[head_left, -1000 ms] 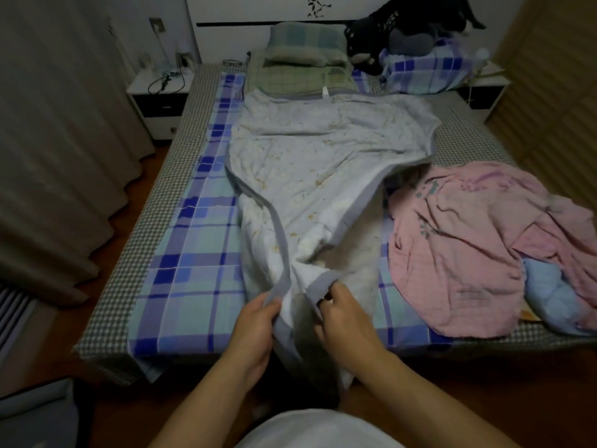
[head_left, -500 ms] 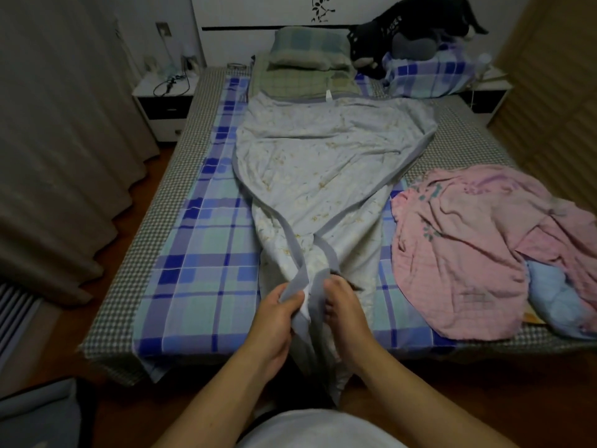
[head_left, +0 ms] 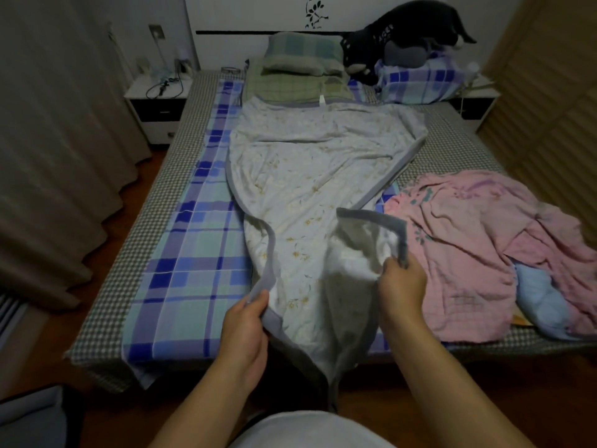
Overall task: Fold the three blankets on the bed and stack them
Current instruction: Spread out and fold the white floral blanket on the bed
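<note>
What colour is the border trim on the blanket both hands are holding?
Grey, edging the pale floral blanket; the head view shows it best.

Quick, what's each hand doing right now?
Left hand: grips the grey border of the white blanket.
Right hand: pinches the blanket's border near a lifted corner.

Dim, soft indoor view with wide-angle bending

Low, even light without glare; corners darken, straight lines bow at the edges, and fine detail looks slightly smeared throughout.
</note>
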Demonstrator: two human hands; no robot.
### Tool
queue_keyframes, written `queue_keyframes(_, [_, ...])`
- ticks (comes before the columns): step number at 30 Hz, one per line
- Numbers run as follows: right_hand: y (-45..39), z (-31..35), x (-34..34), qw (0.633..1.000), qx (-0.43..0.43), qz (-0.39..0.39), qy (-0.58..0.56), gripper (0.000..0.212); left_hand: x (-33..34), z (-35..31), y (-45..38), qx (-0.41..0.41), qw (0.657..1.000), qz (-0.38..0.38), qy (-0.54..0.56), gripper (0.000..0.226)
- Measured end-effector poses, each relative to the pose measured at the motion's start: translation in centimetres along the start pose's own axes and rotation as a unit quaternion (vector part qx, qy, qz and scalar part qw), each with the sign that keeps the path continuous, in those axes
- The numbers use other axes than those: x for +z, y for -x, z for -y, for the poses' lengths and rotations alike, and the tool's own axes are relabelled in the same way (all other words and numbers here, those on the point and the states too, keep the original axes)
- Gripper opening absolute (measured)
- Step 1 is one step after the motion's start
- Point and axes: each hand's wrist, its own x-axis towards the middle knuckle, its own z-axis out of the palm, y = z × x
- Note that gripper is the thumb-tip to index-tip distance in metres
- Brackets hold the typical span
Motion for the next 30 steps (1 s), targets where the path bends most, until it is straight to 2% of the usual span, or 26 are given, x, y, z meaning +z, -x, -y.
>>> queue_keyframes(2, [0.8,1.0,-0.5,0.998,0.001,0.044,-0.038,0.013,0.2,-0.2,0.4,-0.010,1.000,0.014,-0.006,0.018])
queue_keyframes(3, [2.0,1.2,-0.3,0.996,-0.018,0.084,0.002,0.014,0.3,-0.2,0.5,-0.015,1.000,0.026,-0.009,0.019])
queue_keyframes(5, [4.0,0.2,0.4,0.977,-0.113,0.134,0.125,0.045,0.7,-0.3,0.8,-0.025,0.999,0.044,-0.006,0.020])
queue_keyframes(6, [4.7,-0.8,0.7,0.960,-0.175,0.135,0.172,0.053,0.9,-0.3,1.0,-0.026,0.998,0.050,-0.006,0.021])
queue_keyframes(8, [5.1,-3.0,1.3,0.933,-0.273,0.128,0.196,0.043,1.2,-0.3,1.4,-0.022,0.998,0.062,-0.014,0.024])
queue_keyframes(10, [4.8,-4.0,1.8,0.938,-0.272,0.113,0.182,0.024,1.2,-0.2,1.7,-0.016,0.997,0.069,-0.027,0.025])
queue_keyframes(13, [4.9,-3.7,2.1,0.952,-0.244,0.087,0.164,0.012,1.1,0.2,2.1,-0.007,0.997,0.067,-0.046,0.025])
queue_keyframes(15, [5.7,-3.6,2.4,0.942,-0.268,0.107,0.169,0.031,1.2,0.5,2.3,0.001,0.997,0.060,-0.056,0.025])
queue_keyframes(16, [6.4,-3.9,2.5,0.932,-0.293,0.125,0.172,0.034,1.3,0.7,2.4,0.007,0.997,0.057,-0.060,0.025])
queue_keyframes(19, [8.6,-5.3,2.7,0.917,-0.323,0.183,0.141,0.033,1.5,0.8,2.8,0.025,0.996,0.044,-0.078,0.018])
queue_keyframes(23, [8.7,-6.1,2.4,0.917,-0.331,0.194,0.114,0.032,1.3,0.9,3.2,0.034,0.991,0.036,-0.124,0.014])
queue_keyframes(30, [9.0,-7.0,0.8,0.847,-0.434,0.227,0.209,0.040,1.9,0.6,4.1,0.035,0.984,0.033,-0.169,0.022])
